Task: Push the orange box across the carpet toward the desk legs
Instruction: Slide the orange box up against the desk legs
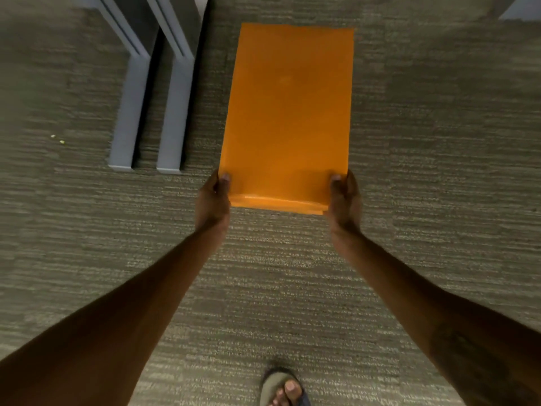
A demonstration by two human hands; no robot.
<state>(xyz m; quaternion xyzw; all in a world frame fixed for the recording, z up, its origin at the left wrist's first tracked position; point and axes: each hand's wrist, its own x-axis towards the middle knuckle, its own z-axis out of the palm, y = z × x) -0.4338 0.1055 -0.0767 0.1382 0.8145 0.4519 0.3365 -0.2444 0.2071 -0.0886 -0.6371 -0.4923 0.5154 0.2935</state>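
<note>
A long orange box [287, 112] lies on the grey-green carpet [424, 171], its length running away from me. My left hand [213, 197] grips its near left corner, thumb on top. My right hand [345, 197] grips the near right corner the same way. Both arms reach forward from the bottom of the view. Two grey desk legs [175, 112] with flat feet stand just left of the box, a narrow strip of carpet between them and the box's left side.
Another grey furniture piece [519, 7] shows at the top right corner. My foot in a sandal [285, 388] stands on the carpet at the bottom centre. Small pale crumbs [57, 138] lie at the left. Open carpet lies right of the box.
</note>
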